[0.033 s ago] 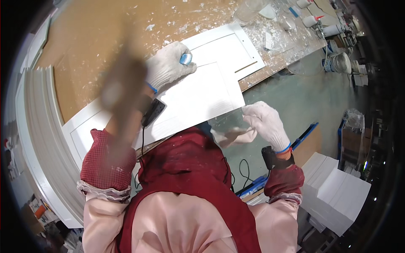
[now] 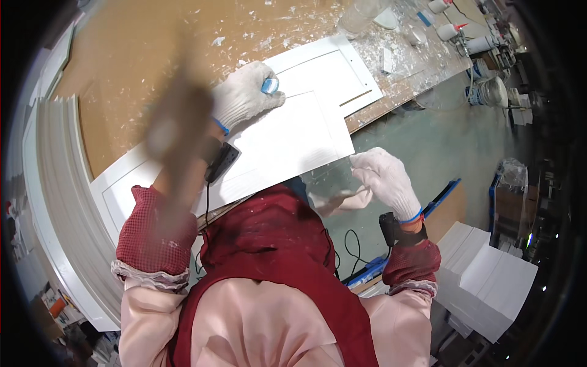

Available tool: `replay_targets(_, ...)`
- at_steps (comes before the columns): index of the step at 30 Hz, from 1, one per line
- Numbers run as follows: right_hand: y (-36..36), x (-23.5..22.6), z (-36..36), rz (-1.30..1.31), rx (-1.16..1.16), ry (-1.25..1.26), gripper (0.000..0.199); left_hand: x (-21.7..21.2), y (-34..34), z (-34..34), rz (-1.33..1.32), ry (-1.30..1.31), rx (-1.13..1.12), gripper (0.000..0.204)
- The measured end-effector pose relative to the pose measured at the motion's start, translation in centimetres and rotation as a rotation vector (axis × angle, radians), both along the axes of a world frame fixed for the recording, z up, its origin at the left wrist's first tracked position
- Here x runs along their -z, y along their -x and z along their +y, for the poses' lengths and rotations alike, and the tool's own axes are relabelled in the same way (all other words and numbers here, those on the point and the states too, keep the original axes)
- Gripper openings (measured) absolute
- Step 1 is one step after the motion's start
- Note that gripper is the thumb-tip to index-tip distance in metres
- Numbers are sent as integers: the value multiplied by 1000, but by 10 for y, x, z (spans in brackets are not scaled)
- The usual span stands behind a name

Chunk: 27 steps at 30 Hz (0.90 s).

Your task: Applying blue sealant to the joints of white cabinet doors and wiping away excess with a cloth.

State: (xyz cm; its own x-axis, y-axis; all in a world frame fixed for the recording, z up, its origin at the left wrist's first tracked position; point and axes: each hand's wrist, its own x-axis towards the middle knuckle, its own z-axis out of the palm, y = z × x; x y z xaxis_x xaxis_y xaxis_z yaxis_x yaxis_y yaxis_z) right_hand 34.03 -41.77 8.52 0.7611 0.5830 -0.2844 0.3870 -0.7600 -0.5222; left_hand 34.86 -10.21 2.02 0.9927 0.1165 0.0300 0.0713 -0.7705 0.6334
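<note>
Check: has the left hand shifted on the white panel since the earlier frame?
No. The left hand sits at the same spot on the white panel, blue object in its fingers, by the panel's inner groove.

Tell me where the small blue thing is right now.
In the head view, upper centre: the small blue thing sits in the gloved left hand, pressed on the white panel door lying on the workbench.

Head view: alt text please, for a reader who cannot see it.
Seen from above, a person's gloved left hand presses a small blue thing on a white framed panel lying on a paint-flecked brown workbench. The gloved right hand holds a white rag off the bench's edge, above the green floor.
</note>
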Motion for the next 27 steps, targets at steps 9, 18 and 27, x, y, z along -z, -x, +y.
replay_targets(9, -41, -93, 82, -752, -193, -517, 22, -54, 48, 3, 75, 28, -401, 46)
replay_targets(18, -84, -88, 210, -1072, -227, -713, 41, -46, 151, 30, 2, 890, -139, 32)
replay_targets(27, 85, 12, 123, 586, -143, -664, 52, -19, 188, -24, 33, 1256, -6, 68)
